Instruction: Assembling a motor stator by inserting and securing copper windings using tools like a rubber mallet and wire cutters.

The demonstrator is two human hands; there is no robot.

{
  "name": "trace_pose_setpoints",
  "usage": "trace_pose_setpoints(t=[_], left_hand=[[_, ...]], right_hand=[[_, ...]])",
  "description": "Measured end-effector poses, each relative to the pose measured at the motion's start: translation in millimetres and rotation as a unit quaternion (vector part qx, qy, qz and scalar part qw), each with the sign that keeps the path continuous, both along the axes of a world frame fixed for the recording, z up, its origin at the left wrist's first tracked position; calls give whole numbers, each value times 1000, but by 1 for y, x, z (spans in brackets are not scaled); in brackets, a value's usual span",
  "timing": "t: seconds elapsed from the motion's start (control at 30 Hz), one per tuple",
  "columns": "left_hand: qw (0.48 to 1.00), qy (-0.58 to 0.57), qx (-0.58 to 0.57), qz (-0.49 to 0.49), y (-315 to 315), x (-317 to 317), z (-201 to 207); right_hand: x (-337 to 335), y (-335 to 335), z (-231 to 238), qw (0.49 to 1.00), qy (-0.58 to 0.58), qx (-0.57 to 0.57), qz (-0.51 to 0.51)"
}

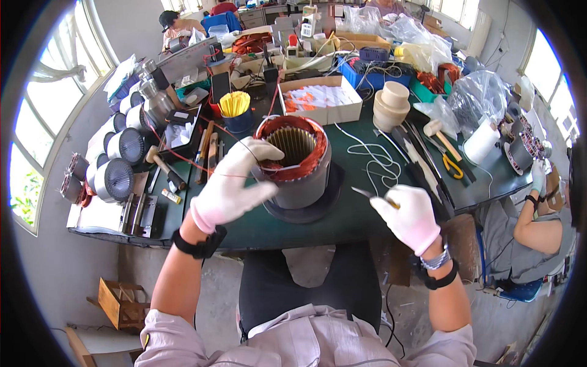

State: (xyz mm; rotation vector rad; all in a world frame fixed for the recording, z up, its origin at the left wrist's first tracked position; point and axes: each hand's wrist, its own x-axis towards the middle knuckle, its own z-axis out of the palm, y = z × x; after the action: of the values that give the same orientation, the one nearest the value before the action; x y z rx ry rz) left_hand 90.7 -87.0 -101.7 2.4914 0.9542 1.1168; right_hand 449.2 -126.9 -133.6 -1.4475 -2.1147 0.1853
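Observation:
A motor stator (298,191) with a grey housing stands upright on a round dark base (324,205) in front of me. Reddish copper windings (318,160) ring its slotted bore. My left hand (235,186), in a white glove, is at the stator's left side. Its fingers are apart, the upper ones reaching over the winding rim and the thumb pointing at the housing. A thin red wire (205,168) runs near these fingers. To the right of the stator, my gloved right hand (408,215) is closed on a small pointed metal tool (365,193), its tip toward the stator; the handle is mostly covered.
Behind the stator are a white box of paper slips (327,101) and a blue cup of yellow strips (236,113). A mallet (164,165) lies left. White cord (373,156), yellow-handled scissors (452,166) and a spool (483,144) lie right. A co-worker's arm (535,214) is at far right.

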Motion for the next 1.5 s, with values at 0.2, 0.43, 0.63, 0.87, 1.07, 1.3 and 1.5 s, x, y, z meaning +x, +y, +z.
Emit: trace_pose_setpoints(t=[0.2,0.43,0.63,0.87,1.07,1.3,1.5], left_hand=[[988,-90,-81,93,27,30,-4],[904,-321,-190,209,68,-17,39],[925,-305,-170,149,47,-52,54],[990,41,-87,105,3,11,41],[979,175,-78,66,30,79,49],[950,-157,-168,213,65,3,122],[845,-531,-53,41,62,-100,115]], right_hand=[[-2,11,-33,998,-4,-43,-48],[24,41,-72,986,-98,43,-125],[47,55,-91,976,-155,85,-129],[3,47,-68,990,-26,120,-69],[-26,39,-64,991,22,126,-26],[1,25,-91,994,7,103,-39],[6,33,-112,994,5,100,-42]])
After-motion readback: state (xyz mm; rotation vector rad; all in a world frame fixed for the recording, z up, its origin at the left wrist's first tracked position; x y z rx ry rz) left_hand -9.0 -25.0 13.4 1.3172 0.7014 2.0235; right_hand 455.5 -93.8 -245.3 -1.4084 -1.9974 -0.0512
